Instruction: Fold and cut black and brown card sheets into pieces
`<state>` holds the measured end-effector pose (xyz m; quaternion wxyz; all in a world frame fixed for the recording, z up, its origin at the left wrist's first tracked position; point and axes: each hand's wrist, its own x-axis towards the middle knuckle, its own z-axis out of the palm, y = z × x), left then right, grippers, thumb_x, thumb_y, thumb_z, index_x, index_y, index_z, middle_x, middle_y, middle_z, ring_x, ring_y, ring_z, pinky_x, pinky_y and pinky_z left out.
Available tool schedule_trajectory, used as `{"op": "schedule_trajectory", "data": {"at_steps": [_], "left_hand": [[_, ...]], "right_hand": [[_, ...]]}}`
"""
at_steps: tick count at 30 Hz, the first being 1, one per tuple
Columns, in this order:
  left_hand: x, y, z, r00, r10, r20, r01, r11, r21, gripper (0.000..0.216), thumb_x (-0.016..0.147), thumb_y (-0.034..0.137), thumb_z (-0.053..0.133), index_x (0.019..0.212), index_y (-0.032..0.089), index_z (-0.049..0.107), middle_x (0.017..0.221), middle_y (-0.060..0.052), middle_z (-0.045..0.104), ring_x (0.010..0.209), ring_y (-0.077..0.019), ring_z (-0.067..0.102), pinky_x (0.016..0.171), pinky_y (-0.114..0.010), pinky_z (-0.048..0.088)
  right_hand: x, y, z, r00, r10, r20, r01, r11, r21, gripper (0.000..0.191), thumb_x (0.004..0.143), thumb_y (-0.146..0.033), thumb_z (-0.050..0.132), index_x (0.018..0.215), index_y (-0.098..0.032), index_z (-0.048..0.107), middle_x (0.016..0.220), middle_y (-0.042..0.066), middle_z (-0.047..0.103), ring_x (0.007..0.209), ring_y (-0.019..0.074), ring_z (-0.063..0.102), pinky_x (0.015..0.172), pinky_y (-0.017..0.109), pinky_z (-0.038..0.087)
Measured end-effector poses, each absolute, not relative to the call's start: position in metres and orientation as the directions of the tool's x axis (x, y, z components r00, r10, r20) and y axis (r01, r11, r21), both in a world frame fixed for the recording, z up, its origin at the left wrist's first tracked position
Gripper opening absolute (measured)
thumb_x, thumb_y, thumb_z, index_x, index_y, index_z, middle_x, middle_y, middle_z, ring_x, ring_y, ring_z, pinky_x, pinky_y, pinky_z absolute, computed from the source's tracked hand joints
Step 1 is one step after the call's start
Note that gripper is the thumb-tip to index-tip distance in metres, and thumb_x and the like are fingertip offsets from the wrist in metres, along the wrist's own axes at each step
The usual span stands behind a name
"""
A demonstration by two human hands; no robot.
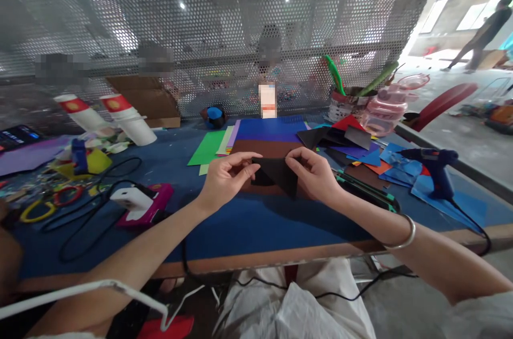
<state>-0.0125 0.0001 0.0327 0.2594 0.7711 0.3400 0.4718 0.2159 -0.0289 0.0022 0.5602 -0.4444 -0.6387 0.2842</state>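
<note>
Both hands meet over the blue table [256,227] and pinch one piece of black paper [280,176], which is folded to a slanted edge. My left hand [226,176] grips its left corner with thumb and fingers closed. My right hand [316,171] holds the right side, fingers curled over the top edge; a silver bangle sits on that wrist. Under the paper lies a brown sheet [266,148] on a stack of coloured sheets [268,128].
A blue glue gun [435,165] with its cord lies at the right among paper scraps [371,157]. A white device [132,197] on a pink stand, cables, paper cups [128,117] and scissors are at the left. A perforated metal screen [224,34] closes the back.
</note>
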Motion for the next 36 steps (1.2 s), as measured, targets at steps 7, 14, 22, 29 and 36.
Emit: {"op": "schedule_trajectory", "data": {"at_steps": [7, 14, 22, 29, 36], "left_hand": [[-0.016, 0.001, 0.037, 0.419, 0.63, 0.654, 0.279, -0.775, 0.568, 0.019, 0.087, 0.024, 0.07, 0.102, 0.026, 0.081, 0.075, 0.0, 0.064, 0.06, -0.0112, 0.056, 0.05, -0.021, 0.046], [-0.016, 0.004, 0.033, 0.397, 0.71, 0.582, 0.239, -0.692, 0.681, 0.015, 0.085, 0.025, 0.071, 0.097, 0.023, 0.08, 0.089, -0.003, 0.076, 0.073, -0.0141, 0.067, 0.061, -0.023, 0.054], [-0.017, 0.006, 0.027, 0.442, 0.725, 0.528, 0.195, -0.653, 0.732, 0.026, 0.086, 0.021, 0.067, 0.108, 0.021, 0.08, 0.101, -0.004, 0.082, 0.083, -0.0141, 0.074, 0.072, -0.022, 0.056], [-0.015, 0.002, 0.028, 0.466, 0.665, 0.584, 0.198, -0.721, 0.664, 0.025, 0.088, 0.013, 0.06, 0.098, 0.021, 0.082, 0.092, -0.001, 0.083, 0.08, -0.0131, 0.074, 0.067, -0.02, 0.053], [-0.011, -0.009, 0.025, 0.543, 0.608, 0.58, 0.15, -0.749, 0.646, 0.028, 0.088, 0.011, 0.06, 0.1, 0.022, 0.083, 0.093, -0.002, 0.082, 0.081, -0.0136, 0.074, 0.068, -0.02, 0.054]], "right_hand": [[0.215, -0.029, 0.003, -0.004, 0.911, 0.412, 0.157, 0.407, -0.9, 0.033, 0.088, -0.057, 0.068, 0.085, -0.025, 0.065, 0.08, 0.001, 0.065, 0.072, 0.0186, 0.058, 0.066, 0.033, 0.049], [0.214, -0.028, -0.002, -0.075, 0.914, 0.399, 0.13, 0.405, -0.905, 0.03, 0.091, -0.051, 0.069, 0.086, -0.022, 0.065, 0.078, 0.0, 0.063, 0.07, 0.0157, 0.054, 0.066, 0.03, 0.046], [0.216, -0.031, -0.001, -0.178, 0.909, 0.376, 0.203, 0.408, -0.89, 0.03, 0.091, -0.049, 0.067, 0.084, -0.02, 0.064, 0.077, 0.001, 0.063, 0.07, 0.0147, 0.056, 0.064, 0.028, 0.047], [0.212, -0.037, -0.003, -0.211, 0.892, 0.4, 0.189, 0.439, -0.879, 0.023, 0.096, -0.044, 0.066, 0.099, -0.021, 0.068, 0.084, 0.002, 0.07, 0.074, 0.0152, 0.063, 0.065, 0.027, 0.05], [0.208, -0.044, 0.0, -0.271, 0.869, 0.413, 0.171, 0.466, -0.868, 0.024, 0.091, -0.042, 0.075, 0.094, -0.019, 0.072, 0.084, 0.0, 0.072, 0.073, 0.0132, 0.063, 0.066, 0.026, 0.049]]}}
